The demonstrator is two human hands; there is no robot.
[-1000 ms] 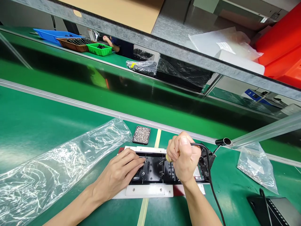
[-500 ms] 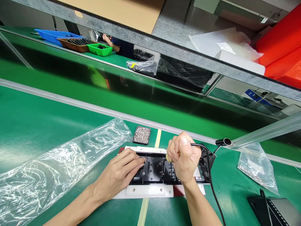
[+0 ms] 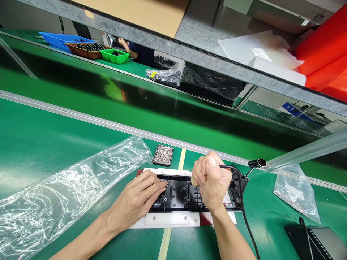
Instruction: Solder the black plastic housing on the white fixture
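A long black plastic housing (image 3: 176, 195) lies in a fixture with white side strips (image 3: 173, 219) on the green bench. Over its left part is my left hand (image 3: 142, 193), its fingers pressed together and the tips at a small post inside; whatever they may hold is too small to name. My right hand (image 3: 213, 180) is wrapped round a corded screwdriver (image 3: 194, 182), whose shaft points left and down into the middle of the housing. The black cord (image 3: 241, 202) runs from this fist toward the lower edge.
A small black tray of metal screws (image 3: 163, 155) sits behind the fixture. Clear plastic bagging (image 3: 81, 184) covers the left bench. To the right are a metal tube (image 3: 257, 163), a bag of small parts (image 3: 296, 193) and a black device (image 3: 316, 242). Beyond the divider, a person's hand (image 3: 124, 43) shows.
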